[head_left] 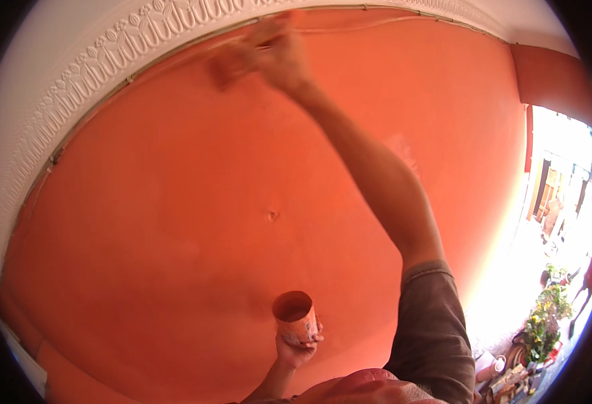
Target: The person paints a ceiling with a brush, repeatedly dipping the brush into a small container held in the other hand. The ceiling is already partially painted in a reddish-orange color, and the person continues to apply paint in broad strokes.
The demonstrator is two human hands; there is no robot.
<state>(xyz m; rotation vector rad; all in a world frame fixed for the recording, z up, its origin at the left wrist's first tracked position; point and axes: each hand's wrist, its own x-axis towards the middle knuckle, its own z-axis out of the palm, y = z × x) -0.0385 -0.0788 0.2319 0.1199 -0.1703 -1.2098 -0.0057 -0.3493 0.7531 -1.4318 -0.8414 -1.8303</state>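
Note:
My right arm reaches up across the orange wall (174,175). My right hand (279,57) is near the top of that wall, smeared by motion. It is closed around what looks like a wide paintbrush (228,71), coated orange-red and blurred, its broad end at or close to the wall just under the cable. Lower down, my left hand (297,351) grips a paint can (300,330) from below and the side. The can is round, open-topped and streaked with orange and pale smears. Its inside looks dark reddish; how full it is cannot be made out.
A white moulded cornice (107,50) with a raised leaf pattern curves along the top, and a thin cable (131,77) runs below it. A small chipped spot (272,216) marks the wall. At right, a bright opening shows a leafy plant (545,320) and piled clutter (511,380).

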